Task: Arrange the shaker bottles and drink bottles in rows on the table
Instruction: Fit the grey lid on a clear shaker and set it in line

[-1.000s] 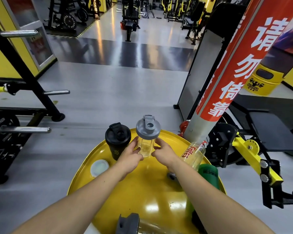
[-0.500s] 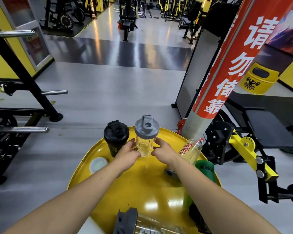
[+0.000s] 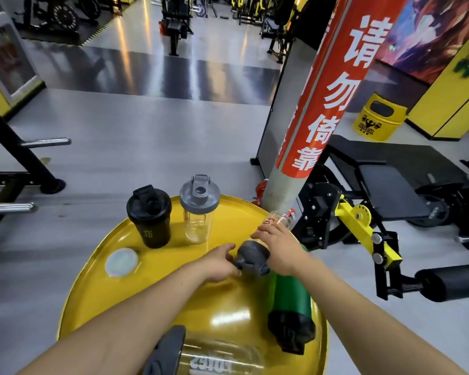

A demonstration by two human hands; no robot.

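Note:
On the round yellow table a black shaker and a clear shaker with a grey lid stand upright side by side at the far edge. A second clear shaker with a grey lid lies on its side at the middle right. My left hand grips its lid end and my right hand covers its body. A green bottle with a black cap lies under my right forearm. A clear drink bottle with a red label lies beyond my right hand. Another clear shaker lies at the near edge.
A white round disc lies on the table's left side. A slanted red and grey post rises just past the table's right rim. Gym machines with yellow parts stand to the right, a black rack to the left.
Both hands have let go of the upright clear shaker, which stays beside the black one. They moved right and nearer onto the lying grey-lidded shaker.

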